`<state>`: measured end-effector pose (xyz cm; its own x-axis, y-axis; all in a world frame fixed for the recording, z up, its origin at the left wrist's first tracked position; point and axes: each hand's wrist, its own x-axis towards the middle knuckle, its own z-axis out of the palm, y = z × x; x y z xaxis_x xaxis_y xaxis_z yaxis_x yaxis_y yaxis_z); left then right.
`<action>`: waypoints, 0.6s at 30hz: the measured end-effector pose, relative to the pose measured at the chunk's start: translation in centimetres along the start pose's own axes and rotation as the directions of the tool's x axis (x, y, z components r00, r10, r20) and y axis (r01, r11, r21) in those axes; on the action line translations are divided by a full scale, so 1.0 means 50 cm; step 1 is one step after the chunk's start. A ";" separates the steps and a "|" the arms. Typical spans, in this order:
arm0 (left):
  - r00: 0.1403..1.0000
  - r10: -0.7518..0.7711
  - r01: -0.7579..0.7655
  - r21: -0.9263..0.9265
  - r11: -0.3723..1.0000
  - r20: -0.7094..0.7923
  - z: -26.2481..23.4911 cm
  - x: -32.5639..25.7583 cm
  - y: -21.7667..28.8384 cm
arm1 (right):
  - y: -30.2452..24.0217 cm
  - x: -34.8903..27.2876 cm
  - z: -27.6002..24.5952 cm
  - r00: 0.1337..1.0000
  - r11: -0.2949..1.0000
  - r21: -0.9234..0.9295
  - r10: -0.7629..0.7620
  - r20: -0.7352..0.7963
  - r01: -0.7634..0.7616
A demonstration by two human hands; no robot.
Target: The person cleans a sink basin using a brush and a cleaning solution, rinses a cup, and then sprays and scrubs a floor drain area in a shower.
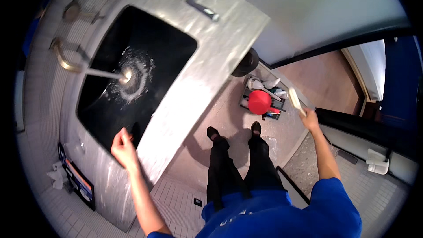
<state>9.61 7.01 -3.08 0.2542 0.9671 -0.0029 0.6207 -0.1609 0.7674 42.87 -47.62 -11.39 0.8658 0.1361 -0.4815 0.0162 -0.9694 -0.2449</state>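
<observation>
My left hand (124,149) hovers over the near corner of the black sink basin (141,31), its fingers curled closed with nothing visible in them. Out to the right, my right hand (309,119) grips a cream-coloured scrub brush (294,98), blurred, its far end raised. Water runs from the spout (105,73) into the basin and spreads in a foamy ring. A dark-handled scraper or knife (202,8) lies on the grey stone counter (207,57) beyond the basin. On the floor stands a grey caddy (243,101) with a red dipper (259,102) on top.
White bottles (255,83) lie in the caddy. A dark round bin (246,63) stands beside the counter end. A frosted glass panel (304,13) rises at the far right. A brass tap handle (66,57) projects from the tiled wall. Toilet paper (377,161) hangs at right.
</observation>
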 end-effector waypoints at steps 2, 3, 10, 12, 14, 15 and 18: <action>1.000 -0.007 0.009 0.057 0.998 -0.029 -0.036 0.011 -0.022 | 0.166 0.038 0.101 0.988 0.975 -0.212 0.095 0.123 -0.068; 0.999 -0.005 0.009 0.094 0.996 -0.043 -0.050 0.017 -0.035 | 0.242 0.061 0.157 0.982 0.961 -0.274 0.086 0.166 -0.038; 0.979 0.203 -0.186 0.403 0.896 0.002 -0.110 0.043 -0.060 | 0.447 0.207 0.441 0.889 0.890 -0.455 0.223 0.399 -0.019; 0.986 0.165 -0.128 0.468 0.875 -0.039 -0.199 0.085 -0.098 | 0.456 0.261 0.513 0.904 0.878 -0.473 0.146 0.401 0.068; 0.992 0.028 0.036 0.490 0.871 -0.121 -0.274 0.121 -0.102 | 0.477 0.313 0.597 0.915 0.882 -0.460 0.096 0.393 0.106; 0.989 0.025 0.051 0.506 0.861 -0.143 -0.269 0.131 -0.094 | 0.490 0.338 0.631 0.929 0.876 -0.462 0.043 0.367 0.142; 0.981 0.056 0.056 0.545 0.836 -0.186 -0.241 0.135 -0.073 | 0.518 0.414 0.718 0.900 0.869 -0.465 0.058 0.432 0.167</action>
<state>0.12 16.52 1.85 0.1459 0.9764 0.1592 0.9379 -0.1878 0.2918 43.25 -62.58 -57.89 0.5643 0.1544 -0.8110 0.3916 -0.9149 0.0983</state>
